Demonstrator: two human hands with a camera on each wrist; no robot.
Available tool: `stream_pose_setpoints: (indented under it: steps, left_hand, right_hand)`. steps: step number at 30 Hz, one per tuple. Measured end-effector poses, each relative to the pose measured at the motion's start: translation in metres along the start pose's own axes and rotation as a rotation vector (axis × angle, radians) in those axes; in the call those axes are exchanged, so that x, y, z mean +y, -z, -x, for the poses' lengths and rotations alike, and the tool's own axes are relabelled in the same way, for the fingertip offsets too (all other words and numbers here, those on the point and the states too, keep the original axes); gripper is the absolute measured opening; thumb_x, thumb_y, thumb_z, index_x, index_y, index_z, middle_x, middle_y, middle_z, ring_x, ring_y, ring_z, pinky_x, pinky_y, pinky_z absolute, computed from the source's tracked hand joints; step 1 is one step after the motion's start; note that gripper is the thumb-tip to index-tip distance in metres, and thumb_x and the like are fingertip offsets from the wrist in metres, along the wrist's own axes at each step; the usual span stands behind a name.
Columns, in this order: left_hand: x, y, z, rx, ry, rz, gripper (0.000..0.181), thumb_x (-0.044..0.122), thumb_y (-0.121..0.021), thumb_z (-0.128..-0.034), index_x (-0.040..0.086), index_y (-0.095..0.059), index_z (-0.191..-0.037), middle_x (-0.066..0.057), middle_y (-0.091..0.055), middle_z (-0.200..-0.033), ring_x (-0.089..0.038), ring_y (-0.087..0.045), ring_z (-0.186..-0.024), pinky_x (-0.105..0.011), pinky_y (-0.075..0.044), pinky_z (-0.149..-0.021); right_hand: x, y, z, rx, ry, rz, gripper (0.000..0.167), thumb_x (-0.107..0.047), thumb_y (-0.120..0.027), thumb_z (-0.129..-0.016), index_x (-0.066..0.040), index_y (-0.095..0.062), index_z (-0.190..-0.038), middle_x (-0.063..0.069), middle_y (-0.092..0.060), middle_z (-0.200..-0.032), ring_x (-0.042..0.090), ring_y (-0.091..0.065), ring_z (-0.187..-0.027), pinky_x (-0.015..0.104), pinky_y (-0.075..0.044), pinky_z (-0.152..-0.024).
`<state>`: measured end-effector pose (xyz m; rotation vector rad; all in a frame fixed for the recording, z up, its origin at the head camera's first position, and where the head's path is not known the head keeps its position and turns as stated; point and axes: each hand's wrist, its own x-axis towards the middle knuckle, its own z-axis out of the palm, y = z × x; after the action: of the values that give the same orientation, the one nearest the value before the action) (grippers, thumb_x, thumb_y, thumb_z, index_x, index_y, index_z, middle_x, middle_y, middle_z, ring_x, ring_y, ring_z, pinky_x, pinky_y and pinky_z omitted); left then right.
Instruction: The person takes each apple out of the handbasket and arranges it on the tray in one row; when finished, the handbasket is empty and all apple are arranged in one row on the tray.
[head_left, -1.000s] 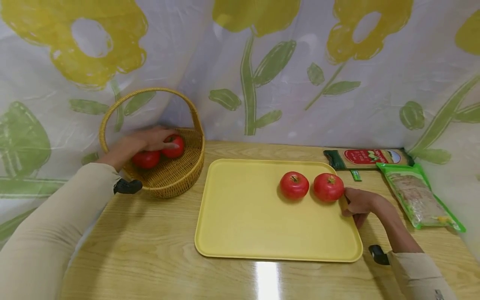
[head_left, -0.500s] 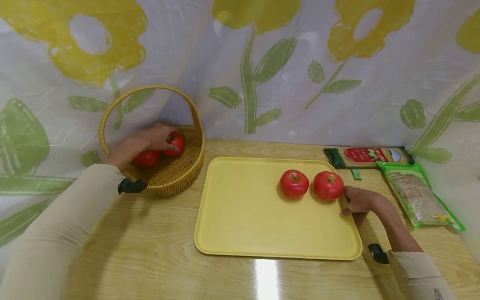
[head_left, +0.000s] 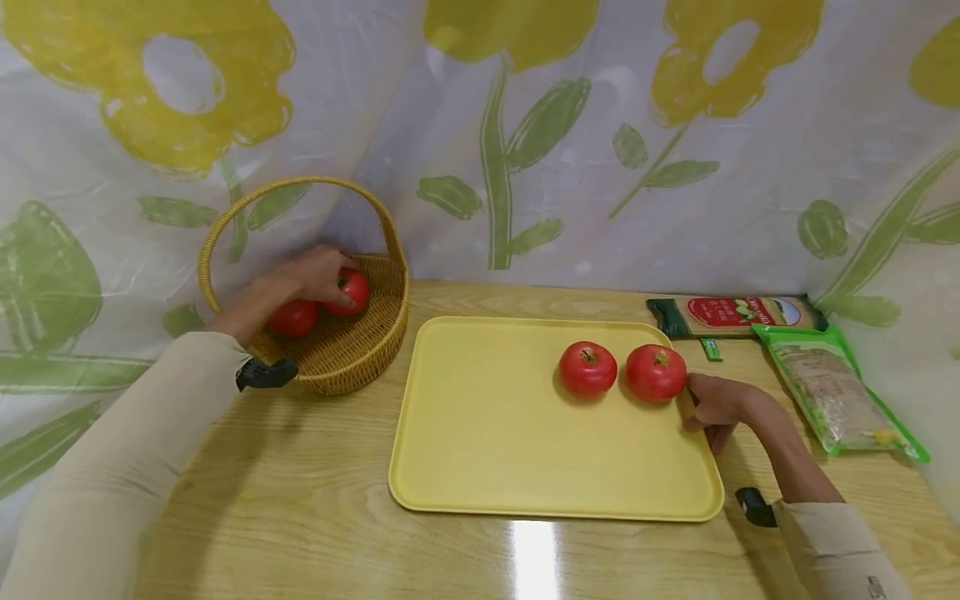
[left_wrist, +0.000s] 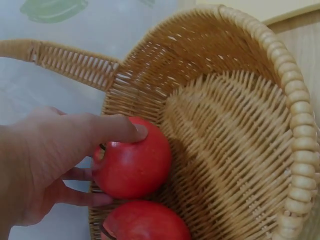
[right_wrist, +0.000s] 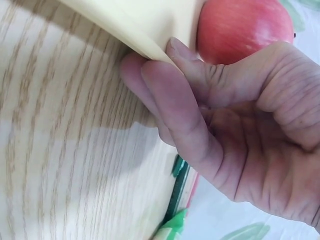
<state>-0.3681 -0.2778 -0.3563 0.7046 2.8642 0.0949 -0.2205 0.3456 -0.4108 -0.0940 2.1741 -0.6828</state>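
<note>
A red apple [left_wrist: 140, 167] is held in the grip of the left hand [left_wrist: 60, 150], with the thumb laid along its upper side and other fingers set against its stem side; the grip is spread no wider than the fruit. This apple is kept within the wicker basket [left_wrist: 304, 140], near its back wall. Beside it, a second apple [left_wrist: 147, 222] is partly covered by the left forearm in the head view. The fruit is enclosed by the woven wall, which is set between it and the yellow tray [head_left: 480, 417], and the basket's handle [head_left: 300, 179] is arched over the opening.

The tray's right rim is pinched in the narrow grip of the right hand [head_left: 723, 404], with the thumb placed on the inner side and the fingers curled round the outer edge. Near that hand, a third apple [head_left: 656, 372] is set on the tray, with a fourth apple [head_left: 588, 369] just to its left.

Beyond the tray's back right corner, a small green packet [head_left: 712, 350] is laid on the wooden tabletop [head_left: 322, 492]. Behind it, a long tan package [head_left: 738, 317] with a red label is placed along the back, and a clear green-edged bag [head_left: 840, 392] is laid to the right. The rear is closed off by a white sheet [head_left: 375, 100] printed with yellow flowers.
</note>
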Motion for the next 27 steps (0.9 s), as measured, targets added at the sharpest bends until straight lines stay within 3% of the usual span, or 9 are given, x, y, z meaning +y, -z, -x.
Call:
stream_pose_setpoints:
  steps: [5,12,20,27]
  left_hand:
    - [0.004,0.009,0.005,0.045,-0.022,-0.012,0.070,0.029,-0.088,-0.0755,-0.006,-0.068,-0.132,-0.030,-0.064,-0.126,-0.041,-0.065,-0.108,-0.053,-0.055,-0.095]
    - [0.011,0.020,0.010,0.075,-0.041,0.026,0.067,0.029,-0.089,-0.0742,-0.004,-0.070,-0.129,-0.029,-0.064,-0.129,-0.038,-0.065,-0.109,-0.052,-0.055,-0.094]
    - [0.034,0.032,0.014,0.128,-0.107,-0.049,0.060,0.028,-0.085,-0.0731,-0.002,-0.074,-0.123,-0.025,-0.070,-0.119,-0.037,-0.066,-0.105,-0.051,-0.055,-0.094]
    - [0.040,0.036,0.019,0.129,-0.096,-0.037,0.060,0.026,-0.083,-0.0709,-0.002,-0.074,-0.123,-0.028,-0.068,-0.124,-0.044,-0.063,-0.118,-0.055,-0.054,-0.100]
  right_hand:
    - [-0.001,0.001,0.000,-0.008,-0.009,-0.008,0.062,-0.001,-0.066,-0.099,0.016,-0.026,-0.142,0.025,-0.069,-0.105,0.029,-0.077,-0.072,0.043,-0.066,-0.066]
    - [-0.001,0.002,0.000,-0.012,-0.010,-0.006,0.058,-0.001,-0.066,-0.099,0.016,-0.028,-0.140,0.025,-0.069,-0.105,0.029,-0.077,-0.073,0.043,-0.066,-0.067]
    - [-0.002,0.004,0.002,-0.001,-0.010,0.026,0.059,-0.003,-0.065,-0.100,0.017,-0.028,-0.141,0.023,-0.070,-0.102,0.026,-0.076,-0.068,0.041,-0.065,-0.066]
    - [-0.001,0.001,0.000,0.000,0.001,0.034,0.060,-0.003,-0.066,-0.100,0.016,-0.028,-0.142,0.022,-0.070,-0.101,0.025,-0.076,-0.067,0.040,-0.065,-0.065]
